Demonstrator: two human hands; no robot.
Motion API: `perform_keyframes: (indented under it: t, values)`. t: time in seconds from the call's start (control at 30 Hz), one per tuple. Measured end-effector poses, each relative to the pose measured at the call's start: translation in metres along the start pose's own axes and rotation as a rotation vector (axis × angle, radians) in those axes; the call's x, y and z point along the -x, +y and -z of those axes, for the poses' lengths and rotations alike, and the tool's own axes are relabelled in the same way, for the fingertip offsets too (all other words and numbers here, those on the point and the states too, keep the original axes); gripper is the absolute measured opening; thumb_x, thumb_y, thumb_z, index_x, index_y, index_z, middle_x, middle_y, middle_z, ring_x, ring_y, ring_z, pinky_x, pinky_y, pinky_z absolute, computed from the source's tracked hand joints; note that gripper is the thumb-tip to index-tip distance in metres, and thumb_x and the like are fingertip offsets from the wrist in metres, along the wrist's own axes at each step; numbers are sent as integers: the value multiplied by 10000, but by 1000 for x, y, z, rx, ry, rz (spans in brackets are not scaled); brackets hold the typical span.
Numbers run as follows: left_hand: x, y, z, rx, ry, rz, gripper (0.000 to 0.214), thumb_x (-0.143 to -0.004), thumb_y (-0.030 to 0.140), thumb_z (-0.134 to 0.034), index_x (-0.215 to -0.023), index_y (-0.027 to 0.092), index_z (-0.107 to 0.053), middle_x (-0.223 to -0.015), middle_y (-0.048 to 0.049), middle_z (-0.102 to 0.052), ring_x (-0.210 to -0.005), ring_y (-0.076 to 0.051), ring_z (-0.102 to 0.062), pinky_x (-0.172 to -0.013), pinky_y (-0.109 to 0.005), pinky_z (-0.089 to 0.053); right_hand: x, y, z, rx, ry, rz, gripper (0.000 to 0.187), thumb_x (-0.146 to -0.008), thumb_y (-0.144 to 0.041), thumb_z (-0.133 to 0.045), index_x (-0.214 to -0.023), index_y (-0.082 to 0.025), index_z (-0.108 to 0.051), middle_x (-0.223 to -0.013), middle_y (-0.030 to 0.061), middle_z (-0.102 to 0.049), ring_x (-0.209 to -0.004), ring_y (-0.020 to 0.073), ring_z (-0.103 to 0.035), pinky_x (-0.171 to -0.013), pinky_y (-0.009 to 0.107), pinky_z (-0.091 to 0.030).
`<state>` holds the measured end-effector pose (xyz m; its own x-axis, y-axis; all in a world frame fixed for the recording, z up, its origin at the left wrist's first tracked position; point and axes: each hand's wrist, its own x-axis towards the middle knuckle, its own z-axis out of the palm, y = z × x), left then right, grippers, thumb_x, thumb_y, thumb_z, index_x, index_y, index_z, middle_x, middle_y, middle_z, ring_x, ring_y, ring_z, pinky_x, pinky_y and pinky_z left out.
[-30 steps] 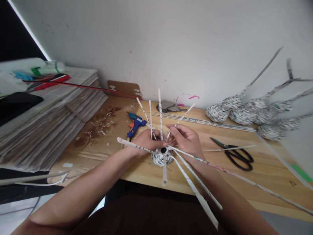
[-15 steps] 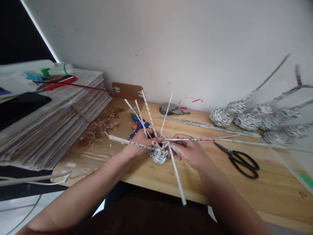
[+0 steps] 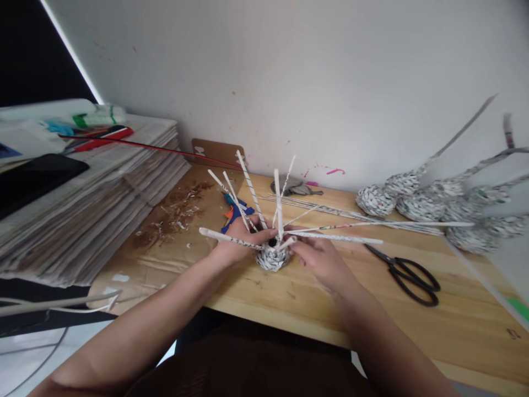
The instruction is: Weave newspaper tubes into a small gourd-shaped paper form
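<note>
A small round piece woven from rolled newspaper sits on the wooden table between my hands, with several paper sticks fanning out of its top. My left hand grips its left side, the thumb pressed near the opening. On the right, my right hand is closed at the rim, fingers around the base of a paper stick that points right. A longer stick with red print also runs right from there. One white stick stands nearly upright; another pale end points toward me.
Black-handled scissors lie to the right. Several finished woven paper pieces stand along the wall, near loose paper sticks. Stacked newspapers, with a phone on them, rise at left. Blue scraps lie behind my left hand.
The stick that hung down toward me now points right by my right hand. Another white stick now stands upright at the opening. My left hand has hardly moved.
</note>
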<state>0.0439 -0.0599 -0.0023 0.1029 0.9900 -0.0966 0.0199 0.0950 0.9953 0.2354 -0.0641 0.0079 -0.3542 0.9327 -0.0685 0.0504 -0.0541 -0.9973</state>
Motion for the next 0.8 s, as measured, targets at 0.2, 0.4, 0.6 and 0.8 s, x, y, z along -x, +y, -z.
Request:
perform_keyframes:
  t: [0.2,0.4,0.6,0.8]
  values:
    - [-3,0,-2,-44,3,9,283,-695,349,-834,-834,135,-710,-758,-33,-714,-643,-136,-622,-619,-261,-469,-2,2,-7,-273,123,-84,267,-759,-403,-755,-864,-159,-744,-661,9,-630,-552,103,-469,-443,213,-296]
    - [-3,0,-10,187,38,60,360,-560,322,-906,-756,130,-674,-679,-12,-679,-591,-131,-614,-579,-251,-457,-3,7,-13,-363,244,-160,212,-631,-294,-733,-797,-168,-694,-588,-16,-591,-487,94,-451,-392,197,-299]
    - [-2,-2,-13,238,89,26,346,-559,289,-896,-766,129,-670,-688,-8,-667,-600,-132,-618,-594,-263,-470,-3,5,-17,-298,272,-204,160,-632,-292,-697,-734,-174,-664,-479,-59,-475,-450,79,-363,-388,196,-252]
    - [-2,0,-17,311,91,33,365,-521,270,-914,-723,139,-639,-647,9,-642,-552,-115,-581,-548,-249,-436,-5,9,-12,-112,232,-39,71,-681,-265,-645,-704,-201,-626,-578,-33,-588,-534,116,-499,-486,236,-355]
